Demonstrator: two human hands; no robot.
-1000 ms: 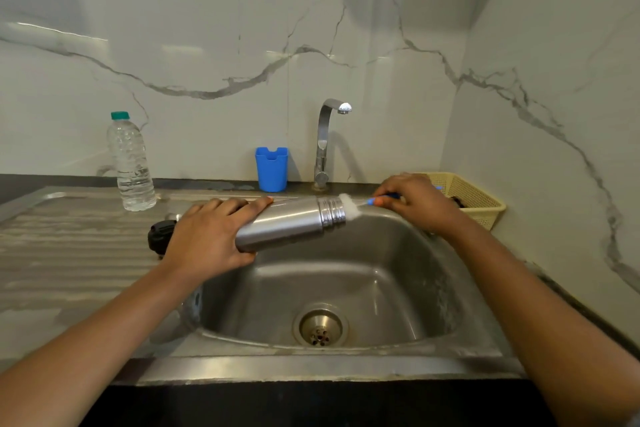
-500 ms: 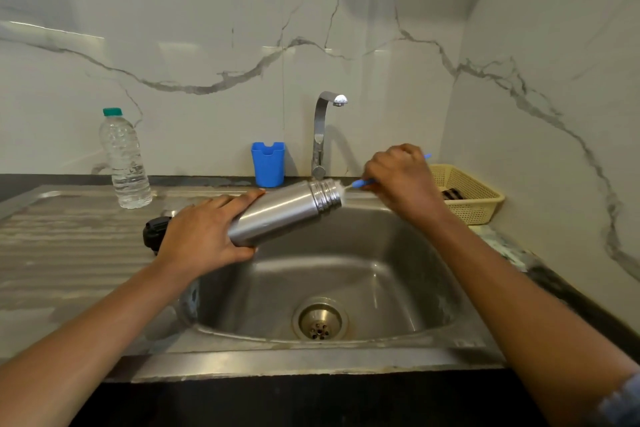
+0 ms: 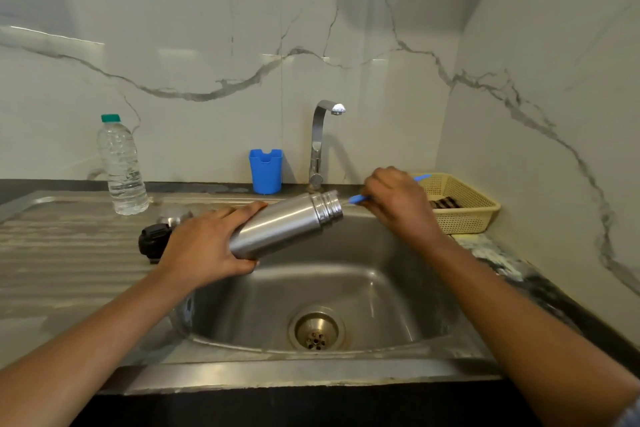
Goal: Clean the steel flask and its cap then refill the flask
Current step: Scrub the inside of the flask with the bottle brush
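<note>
While clasped near its base by left hand (image 3: 204, 246) and tilted over sink (image 3: 381, 288), steel flask (image 3: 284, 222) likely mid-scrub: blue brush (image 3: 358, 198) pinched in right hand (image 3: 398, 204), head inside. Remaining: black cap (image 3: 152, 241) on left drainboard (image 3: 69, 253), rinsing, refilling.

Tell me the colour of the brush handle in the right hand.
Blue. The brush handle, gripped by the right hand, shows in the head view.

No legible text — no labels; no brands.
</note>
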